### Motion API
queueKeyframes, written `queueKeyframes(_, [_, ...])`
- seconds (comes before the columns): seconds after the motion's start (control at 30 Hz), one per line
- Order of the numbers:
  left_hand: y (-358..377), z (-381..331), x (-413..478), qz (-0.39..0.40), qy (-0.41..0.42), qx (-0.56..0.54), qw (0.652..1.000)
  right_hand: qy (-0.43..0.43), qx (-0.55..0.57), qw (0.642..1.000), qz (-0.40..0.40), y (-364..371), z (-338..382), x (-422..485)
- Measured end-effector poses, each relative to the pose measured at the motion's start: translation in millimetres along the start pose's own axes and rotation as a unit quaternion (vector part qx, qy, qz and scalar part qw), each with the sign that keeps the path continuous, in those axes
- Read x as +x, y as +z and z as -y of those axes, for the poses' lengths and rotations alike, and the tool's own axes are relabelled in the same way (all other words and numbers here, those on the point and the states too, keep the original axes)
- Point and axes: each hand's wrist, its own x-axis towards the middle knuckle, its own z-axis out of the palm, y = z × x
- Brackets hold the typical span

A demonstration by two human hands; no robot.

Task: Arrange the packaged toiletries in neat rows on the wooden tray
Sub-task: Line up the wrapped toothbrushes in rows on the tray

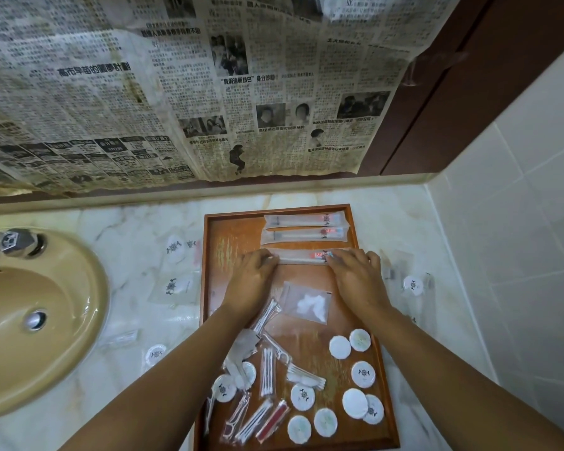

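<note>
- Toothbrush packet (302, 256): far half of wooden tray (214, 288), just below two aligned packets (303, 219).
- Your left hand (253, 281), right hand (355, 278): fingers curled on its ends.
- Risk: uneven push likely skews row; wrists could drag cotton bag (306, 302).

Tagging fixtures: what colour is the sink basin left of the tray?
The sink is glossy beige-tan, seen clearly in the head view.
</note>
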Motion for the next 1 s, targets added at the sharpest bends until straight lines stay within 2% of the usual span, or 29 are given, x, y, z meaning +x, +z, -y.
queueKeyframes(0.1, [1.1,-3.5,7.1,0.006,-0.057,-0.087,0.995,0.022,0.0,1.0,-0.001,-2.1,1.6,5.1])
queueKeyframes(0.3, [9.1,-0.5,19.0,0.013,-0.07,-0.096,0.993,0.006,0.028,1.0,-0.008,4.5,16.4,4.0])
queueKeyframes(0.4, [9.8,-1.7,20.4,-0.009,-0.087,-0.091,0.992,0.018,0.067,0.997,0.046,7.1,30.1,-2.9])
queueKeyframes(0.43, [9.2,-0.8,19.6,-0.013,-0.08,-0.083,0.993,0.025,0.077,0.994,0.072,9.9,31.5,-4.9])
queueKeyframes(0.5, [10.6,6.9,14.8,-0.027,0.004,-0.007,1.0,0.026,0.079,0.993,0.081,15.1,31.3,-7.0])
queueKeyframes(0.57, [13.6,18.0,7.8,-0.061,0.088,0.097,0.99,0.025,0.078,0.993,0.09,15.8,30.1,-6.0])
queueKeyframes(0.6, [13.6,21.7,4.4,-0.079,0.095,0.127,0.984,0.024,0.081,0.992,0.094,15.5,29.5,-5.1])
queueKeyframes(0.67, [8.7,22.7,-0.2,-0.116,0.054,0.178,0.976,0.024,0.092,0.991,0.094,15.1,28.4,-4.8])
queueKeyframes(0.77, [5.4,22.4,0.4,-0.125,-0.011,0.222,0.967,0.018,0.095,0.991,0.098,12.7,26.4,-5.3])
queueKeyframes(1.0, [10.8,16.3,9.6,-0.133,0.007,0.215,0.967,0.008,0.124,0.987,0.098,8.3,22.5,-3.8])
